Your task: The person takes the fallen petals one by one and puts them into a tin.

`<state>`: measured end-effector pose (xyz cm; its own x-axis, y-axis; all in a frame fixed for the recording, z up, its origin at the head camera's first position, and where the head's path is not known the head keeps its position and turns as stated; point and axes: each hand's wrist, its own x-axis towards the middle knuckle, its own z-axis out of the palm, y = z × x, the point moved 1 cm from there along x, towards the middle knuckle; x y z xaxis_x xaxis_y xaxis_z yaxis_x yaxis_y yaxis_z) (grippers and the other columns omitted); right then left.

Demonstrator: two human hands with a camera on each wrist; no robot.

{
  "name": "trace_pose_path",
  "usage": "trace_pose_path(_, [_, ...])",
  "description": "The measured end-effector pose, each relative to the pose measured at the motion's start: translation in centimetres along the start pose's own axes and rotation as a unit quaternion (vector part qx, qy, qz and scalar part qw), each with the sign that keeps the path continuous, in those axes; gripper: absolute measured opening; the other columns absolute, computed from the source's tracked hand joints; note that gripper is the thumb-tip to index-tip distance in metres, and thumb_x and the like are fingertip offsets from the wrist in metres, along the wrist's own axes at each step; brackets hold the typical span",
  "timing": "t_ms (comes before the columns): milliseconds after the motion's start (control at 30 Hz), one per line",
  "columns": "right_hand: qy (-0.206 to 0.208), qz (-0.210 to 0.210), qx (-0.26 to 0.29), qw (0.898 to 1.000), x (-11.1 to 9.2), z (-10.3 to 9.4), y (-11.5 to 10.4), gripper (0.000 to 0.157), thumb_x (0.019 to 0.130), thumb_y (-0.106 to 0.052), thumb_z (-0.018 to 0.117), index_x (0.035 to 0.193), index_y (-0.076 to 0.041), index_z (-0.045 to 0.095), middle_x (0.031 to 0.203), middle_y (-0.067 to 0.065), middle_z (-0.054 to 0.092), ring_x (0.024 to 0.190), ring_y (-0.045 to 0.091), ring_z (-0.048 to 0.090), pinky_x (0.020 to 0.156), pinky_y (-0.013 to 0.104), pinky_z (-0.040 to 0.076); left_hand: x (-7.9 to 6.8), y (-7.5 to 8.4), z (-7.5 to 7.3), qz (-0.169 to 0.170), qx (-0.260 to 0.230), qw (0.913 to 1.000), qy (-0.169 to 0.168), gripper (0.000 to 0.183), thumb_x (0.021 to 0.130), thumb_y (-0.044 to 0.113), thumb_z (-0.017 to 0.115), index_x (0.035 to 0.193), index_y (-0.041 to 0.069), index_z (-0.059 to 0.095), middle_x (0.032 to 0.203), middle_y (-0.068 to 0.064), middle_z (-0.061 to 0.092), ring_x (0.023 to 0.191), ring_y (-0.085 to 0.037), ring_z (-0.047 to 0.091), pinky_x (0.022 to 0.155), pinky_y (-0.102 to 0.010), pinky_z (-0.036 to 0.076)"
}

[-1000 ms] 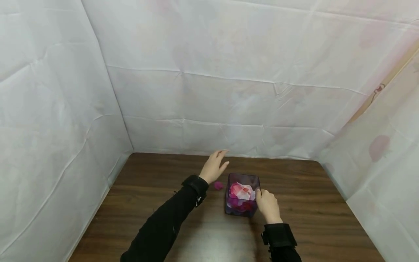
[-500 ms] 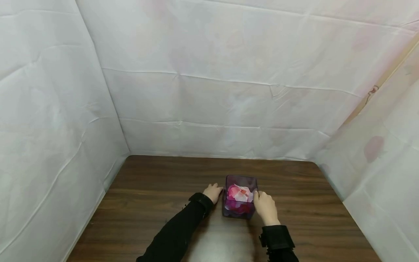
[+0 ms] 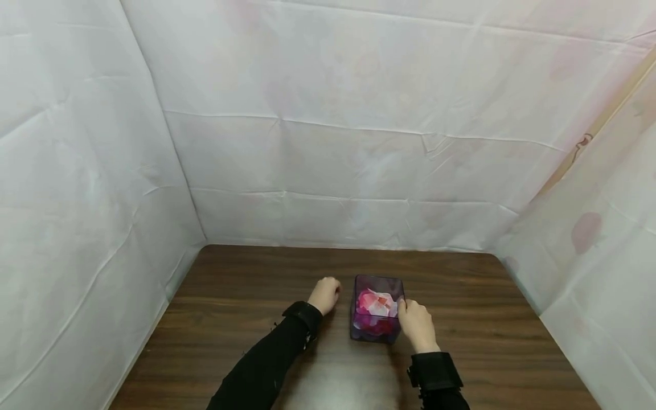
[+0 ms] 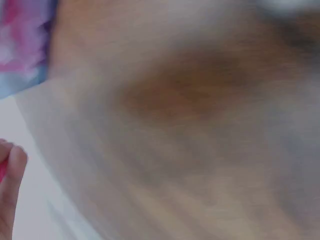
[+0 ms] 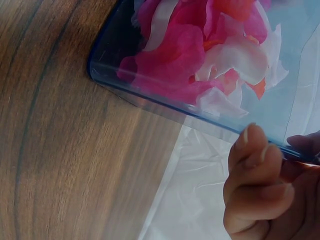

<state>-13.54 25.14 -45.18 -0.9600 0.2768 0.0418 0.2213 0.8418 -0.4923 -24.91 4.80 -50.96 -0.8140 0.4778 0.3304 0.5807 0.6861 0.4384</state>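
A clear purple plastic box (image 3: 379, 282) stands on the table, with pink, white and orange artificial petals (image 3: 377, 302) heaped inside. My right hand (image 3: 417, 326) grips the box's right rim; the right wrist view shows the thumb on the inner side and curled fingers (image 5: 257, 165) outside. Left of the box, apart from it, is my left hand (image 3: 325, 294), its fingers curled. At the edge of the left wrist view, those fingertips (image 4: 18, 160) pinch a pink-red petal (image 4: 3, 169), mostly hidden by the fingers. That view is blurred.
The dark wood-grain table (image 3: 246, 285) bears the box. White cloth walls (image 3: 328, 159) enclose it at the back and on both sides, with the back one meeting the table's far edge.
My left hand came down onto the loose magenta petal left of the box, picked it up, and lifted slightly to the left. The right hand has kept hold of the box.
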Motion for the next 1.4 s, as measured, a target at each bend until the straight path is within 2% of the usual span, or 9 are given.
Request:
trace_pose_path(133, [0.005, -0.003, 0.001, 1.0, 0.1, 0.0, 0.0, 0.039, 0.097, -0.02, 0.039, 0.067, -0.001, 0.055, 0.076, 0.019, 0.062, 0.066, 0.028, 0.058, 0.056, 0.041, 0.042, 1.9, 1.5, -2.5, 0.003, -0.064, 0.9959, 0.064, 0.011, 0.084, -0.002, 0.062, 0.088, 0.004, 0.071, 0.088, -0.008, 0.068, 0.082, -0.02, 0.065, 0.072, -0.029, 0.052])
trace_pose_path(233, [0.0, 0.004, 0.004, 1.0, 0.2, 0.0, -0.1, 0.04, 0.097, -0.021, 0.038, 0.064, -0.002, 0.051, 0.071, 0.015, 0.058, 0.063, 0.025, 0.053, 0.055, 0.038, 0.039, 3.2, 3.7, -4.1, 0.044, -0.071, 0.9934, 0.078, 0.012, 0.084, -0.001, 0.062, 0.086, 0.006, 0.071, 0.087, -0.005, 0.068, 0.078, -0.016, 0.063, 0.07, -0.025, 0.05])
trace_pose_path(467, [-0.007, 0.011, 0.012, 1.0, 0.5, -0.2, -0.5, 0.04, 0.097, -0.021, 0.037, 0.063, -0.004, 0.047, 0.065, 0.009, 0.05, 0.061, 0.022, 0.045, 0.053, 0.032, 0.034, 4.0, 8.2, -5.2, 0.161, -0.032, 0.9864, -0.006, 0.013, 0.087, 0.005, 0.062, 0.094, 0.01, 0.071, 0.092, 0.0, 0.067, 0.082, -0.008, 0.061, 0.073, -0.016, 0.047])
trace_pose_path(700, [-0.009, -0.007, 0.012, 1.0, 0.5, 0.2, -0.8, 0.039, 0.097, -0.02, 0.037, 0.067, -0.001, 0.054, 0.069, 0.013, 0.057, 0.064, 0.024, 0.053, 0.054, 0.036, 0.039, 2.8, 8.1, -3.9, 0.238, 0.028, 0.9654, -0.102, 0.023, 0.089, 0.008, 0.061, 0.109, 0.015, 0.069, 0.099, 0.004, 0.069, 0.077, -0.001, 0.059, 0.072, -0.01, 0.045])
trace_pose_path(900, [-0.018, 0.002, 0.011, 1.0, 0.5, 0.4, -0.8, 0.039, 0.098, -0.02, 0.036, 0.069, -0.001, 0.055, 0.064, 0.008, 0.05, 0.061, 0.021, 0.046, 0.054, 0.032, 0.035, 2.1, 7.7, -3.7, 0.223, 0.02, 0.9631, -0.149, 0.037, 0.091, 0.012, 0.059, 0.128, 0.019, 0.06, 0.108, 0.002, 0.069, 0.067, -0.002, 0.05, 0.064, -0.01, 0.041])
trace_pose_path(1000, [-0.021, 0.001, 0.012, 1.0, 0.5, 0.4, -0.8, 0.039, 0.098, -0.02, 0.036, 0.075, 0.002, 0.06, 0.068, 0.01, 0.056, 0.063, 0.022, 0.05, 0.054, 0.034, 0.038, 1.6, 7.5, -3.9, 0.207, 0.002, 0.969, -0.135, 0.039, 0.093, 0.017, 0.058, 0.132, 0.02, 0.055, 0.122, 0.0, 0.063, 0.098, -0.007, 0.059, 0.087, -0.017, 0.047])
trace_pose_path(1100, [-0.019, -0.004, 0.009, 1.0, 0.5, 0.3, -0.8, 0.039, 0.097, -0.019, 0.037, 0.077, 0.004, 0.061, 0.074, 0.016, 0.061, 0.067, 0.026, 0.056, 0.057, 0.04, 0.042, 0.7, 7.0, -4.0, 0.181, -0.015, 0.9779, -0.103, 0.042, 0.095, 0.022, 0.056, 0.136, 0.018, 0.049, 0.136, -0.006, 0.053, 0.127, -0.021, 0.048, 0.104, -0.033, 0.041])
trace_pose_path(1233, [-0.009, -0.005, 0.004, 1.0, 0.5, 0.3, -0.9, 0.039, 0.097, -0.019, 0.037, 0.072, 0.003, 0.058, 0.082, 0.024, 0.064, 0.075, 0.036, 0.062, 0.06, 0.046, 0.045, -0.9, 5.7, -3.8, 0.116, -0.044, 0.9894, -0.076, 0.053, 0.098, 0.034, 0.049, 0.145, 0.015, 0.036, 0.15, -0.013, 0.035, 0.141, -0.031, 0.029, 0.111, -0.043, 0.032])
trace_pose_path(1400, [-0.01, -0.004, 0.006, 1.0, 0.8, 0.7, -1.7, 0.04, 0.097, -0.02, 0.037, 0.071, 0.002, 0.056, 0.084, 0.025, 0.064, 0.075, 0.037, 0.062, 0.06, 0.046, 0.045, -3.1, 4.0, -2.9, 0.021, -0.111, 0.9912, -0.069, 0.062, 0.1, 0.04, 0.04, 0.15, 0.009, 0.02, 0.155, -0.016, 0.023, 0.142, -0.031, 0.026, 0.111, -0.046, 0.03])
